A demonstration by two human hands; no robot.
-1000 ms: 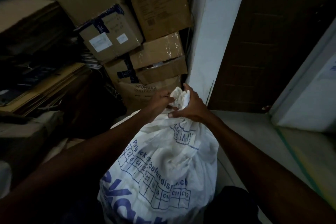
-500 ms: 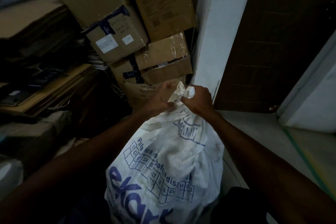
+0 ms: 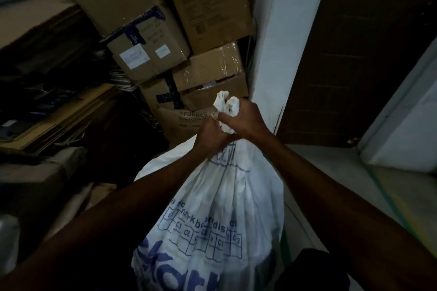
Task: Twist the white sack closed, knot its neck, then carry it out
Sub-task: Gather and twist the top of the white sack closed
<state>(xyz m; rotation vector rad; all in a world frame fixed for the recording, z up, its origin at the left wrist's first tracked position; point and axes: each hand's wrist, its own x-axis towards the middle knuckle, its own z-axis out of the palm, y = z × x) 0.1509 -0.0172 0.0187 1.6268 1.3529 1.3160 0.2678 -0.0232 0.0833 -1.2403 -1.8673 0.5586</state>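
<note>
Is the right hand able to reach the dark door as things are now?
Probably not yet. The right hand is closed on the neck of the sack together with the left hand. The door stands just beyond the white wall, nothing between, but the hand must let go first.

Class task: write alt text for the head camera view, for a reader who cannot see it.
Two bare hands, left hand and right hand, clench the gathered neck of a white sack with blue print, its bunched top poking above the fists. Stacked cardboard boxes fill the dim corner behind; a dark door stands to the right.
</note>
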